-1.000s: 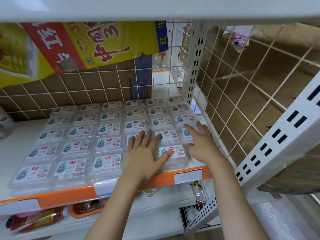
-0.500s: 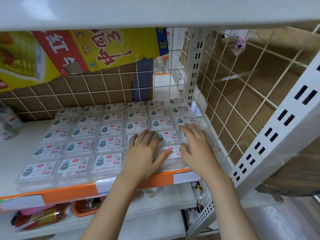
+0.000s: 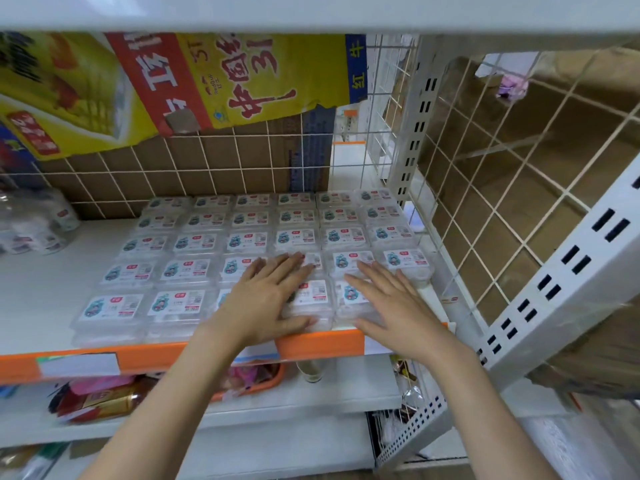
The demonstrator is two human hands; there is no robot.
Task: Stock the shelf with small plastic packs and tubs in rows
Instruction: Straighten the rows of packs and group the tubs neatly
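Several clear plastic packs (image 3: 188,242) with white labels lie in tidy rows on the white shelf (image 3: 41,292), filling its right half from the back grid to the orange front strip (image 3: 322,342). My left hand (image 3: 266,299) lies flat with straight fingers on the front packs, its thumb against the side of the front pack (image 3: 310,297). My right hand (image 3: 398,306) rests flat on the neighbouring front pack (image 3: 351,296), fingers spread. Neither hand holds anything.
A white wire grid (image 3: 485,188) closes the shelf's right side and back. Clear tubs (image 3: 31,223) stand at the far left. A yellow and red carton (image 3: 173,84) leans behind the back grid. The lower shelf holds red packets (image 3: 100,400).
Both hands have slid left across the front packs, the right hand coming in from the pack nearest the side grid. The view has shifted slightly.
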